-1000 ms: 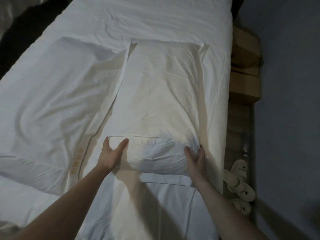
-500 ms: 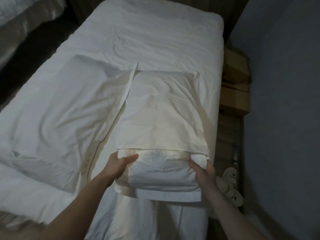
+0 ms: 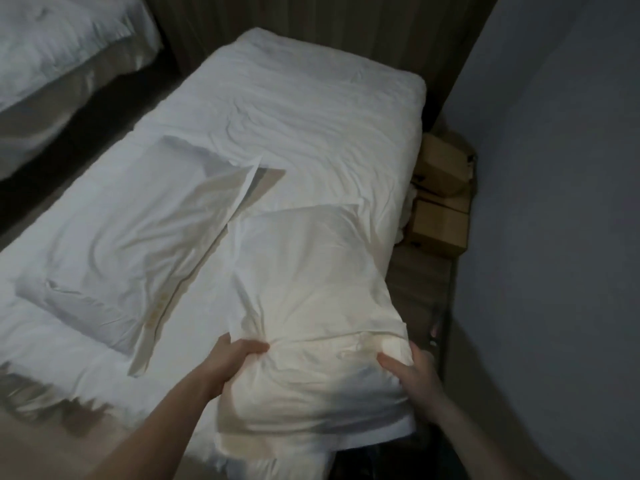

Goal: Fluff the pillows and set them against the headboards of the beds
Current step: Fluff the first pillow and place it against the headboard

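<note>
Left hand (image 3: 239, 355): fingers curled and clamped on the near-left corner of the pillow (image 3: 311, 289), bunching the pillowcase fabric into radiating creases. Right hand (image 3: 410, 370): clamped on the near-right corner of the same pillow, thumb on top and fingers wrapped round the edge. The two hands are spread across the width of the pillow's short near end, about level with each other, so neither is clearly nearer.

The pillow extends from the hands toward 12 o'clock. Its long axis runs along the bed (image 3: 311, 116), from near end to far end. The near end appears raised off the mattress and overhangs the bed's near edge; the far end rests on the sheet, on the right-hand half of the bed.

A second pillow (image 3: 128, 244) lies flat at 10 o'clock from the hands, just beside the held one, with its long axis parallel.

The dark panel (image 3: 311, 22) at 12 o'clock beyond the mattress is judged to be the headboard; it stands well apart from the held pillow's far end. The coming move therefore calls for travel straight ahead along the pillow's own axis.

Cardboard boxes (image 3: 440, 202) sit on the floor at 1 o'clock, beside the bed.
</note>
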A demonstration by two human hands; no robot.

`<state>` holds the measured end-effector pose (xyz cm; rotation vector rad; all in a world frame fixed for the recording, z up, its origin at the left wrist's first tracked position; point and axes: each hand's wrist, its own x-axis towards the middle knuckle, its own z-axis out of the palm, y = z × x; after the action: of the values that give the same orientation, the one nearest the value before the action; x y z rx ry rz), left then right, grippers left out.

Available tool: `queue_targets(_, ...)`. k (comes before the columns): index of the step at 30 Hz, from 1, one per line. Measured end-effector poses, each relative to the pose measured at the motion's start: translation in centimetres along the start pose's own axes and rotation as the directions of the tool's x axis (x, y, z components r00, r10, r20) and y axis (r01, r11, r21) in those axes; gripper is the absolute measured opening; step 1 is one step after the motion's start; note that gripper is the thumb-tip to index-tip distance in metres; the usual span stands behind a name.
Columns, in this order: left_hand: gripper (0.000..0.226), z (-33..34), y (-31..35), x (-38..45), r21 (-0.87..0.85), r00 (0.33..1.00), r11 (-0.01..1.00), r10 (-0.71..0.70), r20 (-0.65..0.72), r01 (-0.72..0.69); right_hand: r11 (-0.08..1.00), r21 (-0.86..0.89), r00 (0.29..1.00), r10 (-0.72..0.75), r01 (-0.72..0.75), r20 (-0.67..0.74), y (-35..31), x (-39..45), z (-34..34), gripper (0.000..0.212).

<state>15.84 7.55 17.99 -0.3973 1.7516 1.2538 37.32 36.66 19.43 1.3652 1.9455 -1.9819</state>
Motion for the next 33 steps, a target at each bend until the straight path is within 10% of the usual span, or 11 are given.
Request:
queue_targets(5, 0.028, 9.5, 2.9, -6.7, -0.127, 0.967, 0.974, 0.158, -0.2, -0.186, 1.0, -0.018, 0.99, 0.025, -0.023, 0.142, -0.9, 2.3, -8.6, 0.081)
queue_targets(14, 0.028, 17.3, 9.5, -10.5, -0.005, 0.882, 0.92, 0.374, -0.288, -0.392, 0.945, 0.178, 0.924, 0.21, -0.276, 0.32, -8.0, 6.1, -17.4, 0.038)
queue_targets(22, 0.033, 18.2, 13.6, -9.7, 0.097, 0.848, 0.871, 0.492, -0.198, -0.482, 0.936, -0.125, 0.853, 0.35, -0.328, 0.387, -13.8, 12.0, -15.5, 0.088)
queue_targets(33, 0.035, 16.4, 24.3, -5.4, -0.019, 0.786, 0.798, 0.589, -0.188, -0.603, 0.967, -0.085, 0.967, -0.232, 0.241, 0.101, -25.9, 19.4, -13.0, 0.039)
